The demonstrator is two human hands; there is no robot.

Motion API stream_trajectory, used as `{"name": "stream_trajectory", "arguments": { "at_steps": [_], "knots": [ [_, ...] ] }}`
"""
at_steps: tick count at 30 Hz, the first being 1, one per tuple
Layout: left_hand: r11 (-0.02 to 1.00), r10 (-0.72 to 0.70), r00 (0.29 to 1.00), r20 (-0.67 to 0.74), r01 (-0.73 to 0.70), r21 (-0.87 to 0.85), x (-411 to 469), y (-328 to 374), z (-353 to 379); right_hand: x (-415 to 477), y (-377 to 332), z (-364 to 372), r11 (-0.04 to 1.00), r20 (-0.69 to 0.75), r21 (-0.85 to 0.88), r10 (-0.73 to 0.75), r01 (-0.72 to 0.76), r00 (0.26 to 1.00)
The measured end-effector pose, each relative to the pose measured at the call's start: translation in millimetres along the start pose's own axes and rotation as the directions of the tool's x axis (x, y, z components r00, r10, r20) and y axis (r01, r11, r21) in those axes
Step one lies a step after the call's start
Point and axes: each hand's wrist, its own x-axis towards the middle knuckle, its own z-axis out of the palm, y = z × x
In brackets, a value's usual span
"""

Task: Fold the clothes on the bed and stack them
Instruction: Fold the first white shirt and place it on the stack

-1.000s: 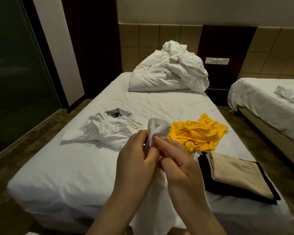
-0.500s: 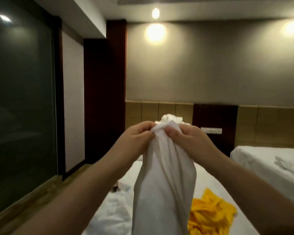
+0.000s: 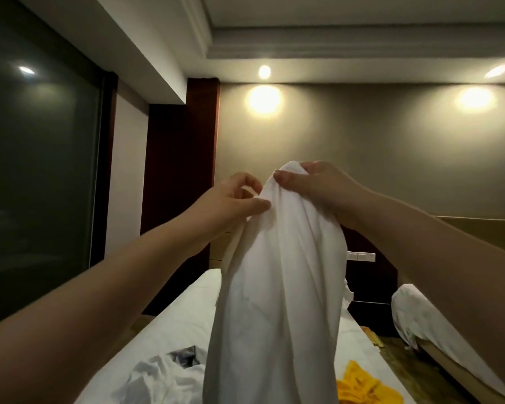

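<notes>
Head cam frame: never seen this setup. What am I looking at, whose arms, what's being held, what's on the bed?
There is no machine here. A person wears one wide-angle camera on the head, so the two bare arms that reach in from the bottom corners are the person's own.

Both hands hold a white garment up in the air by its top edge. The left hand pinches the cloth on one side and the right hand grips the bunched top. The rest hangs straight down and hides much of the view.

Below is a bed with a white sheet. On it lie a crumpled white garment on the left and a crumpled yellow garment on the right, both unfolded. A second bed is at the right edge.
</notes>
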Motion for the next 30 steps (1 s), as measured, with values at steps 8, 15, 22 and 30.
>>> {"name": "stream_trajectory", "arguments": {
  "at_steps": [8,15,22,30],
  "knots": [
    [0.970,-0.166,0.962,0.218,0.198,-0.137,-14.4,-18.4,6.8,-2.5,11.0,-3.4,0.992,-0.048,-0.121,0.019,-0.025,0.999],
    [0.958,-0.216,0.900,0.380,0.271,-0.097,-25.1,-44.1,21.2,-1.8,31.1,-22.2,0.978,-0.187,-0.181,0.074,-0.108,0.980],
    [0.937,-0.280,0.871,0.404,0.339,-0.080,-31.5,-76.1,47.9,-8.4,54.5,-35.8,0.980,-0.282,-0.140,0.100,-0.144,0.954],
    [0.871,-0.204,0.914,0.350,0.333,-0.362,-30.7,-93.5,95.8,-8.3,68.8,-39.1,0.979,-0.297,-0.154,0.086,-0.137,0.951]
  ]
}}
